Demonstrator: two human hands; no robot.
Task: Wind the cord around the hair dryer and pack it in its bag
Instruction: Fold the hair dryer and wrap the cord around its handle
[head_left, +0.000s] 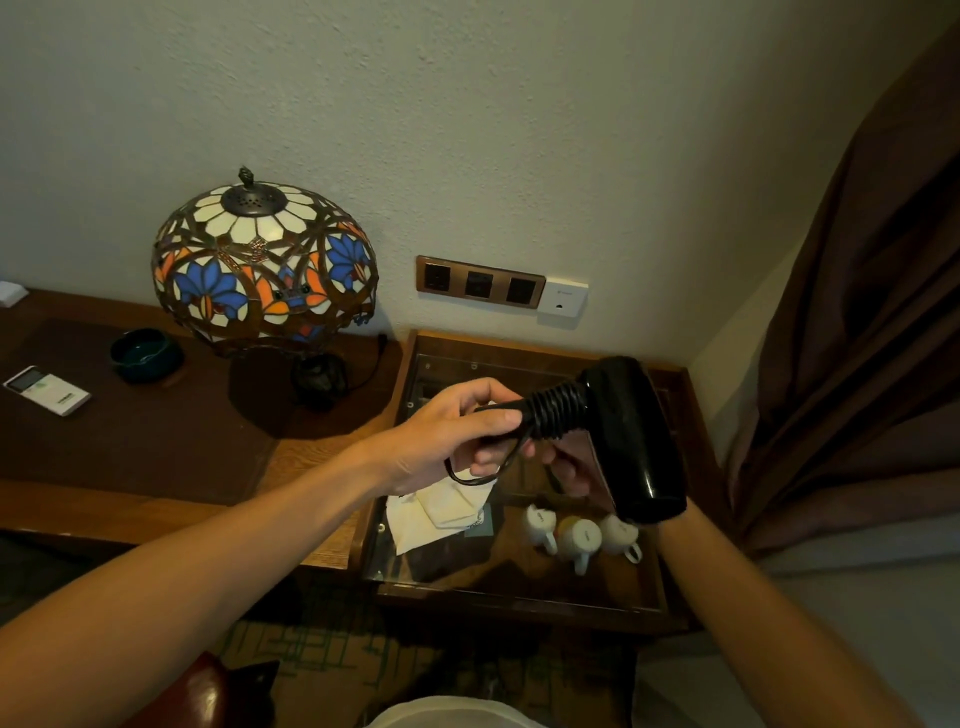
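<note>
Dryer: we held the hair dryer (631, 441) above the glass table (519, 587), right of the lamp (265, 270).
Left hand (447, 441): fingers curled, pinching the cord (553, 415) tail.
Right hand (576, 467): fingers wrapped round the body.
Risk: we judged a slack tail would loosen the coils.
Bag (441, 512): lay below, near the mugs (582, 535).

Hotel-style desk corner, non-task items only.

Stained-glass dome table lamp (265, 270) with blue and orange flower panels standing on dark wooden desk (156, 467), dark metal base beneath. Dark teal round ashtray (147, 355) left of lamp; white remote control with small screen (47, 389) further left, near desk edge. Bronze-framed triple wall socket panel (480, 282) on textured wall, small white wall plate (563, 301) touching its right end. Glass-topped wooden side cabinet (519, 587) below sockets, white mugs (582, 538) visible lying under glass. Brown curtain (852, 338) hanging at right.
</note>
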